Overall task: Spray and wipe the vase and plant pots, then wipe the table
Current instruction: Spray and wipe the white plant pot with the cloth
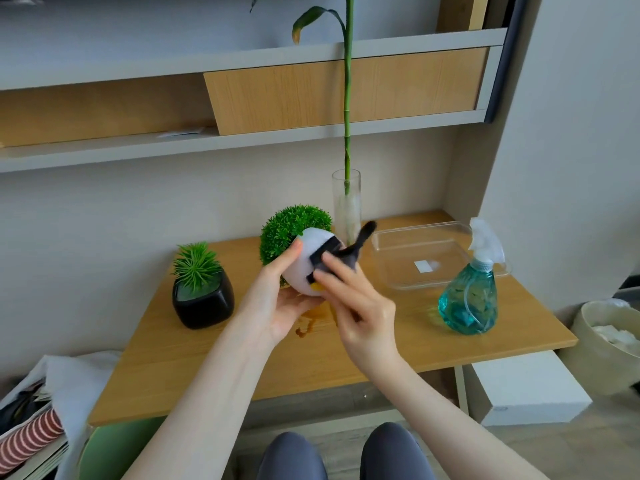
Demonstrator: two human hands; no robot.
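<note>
The white pot (313, 261) with its round green plant is lifted clear of the table (207, 368) and tilted. The left hand (277, 306) cups its underside, thumb on the wall. The right hand (360, 306) presses a dark cloth (349, 252) against the side. The pot looks light, smooth and likely slippery when damp, possibly breakable; best supported from below. A brown spill (306, 325) lies beneath.
</note>
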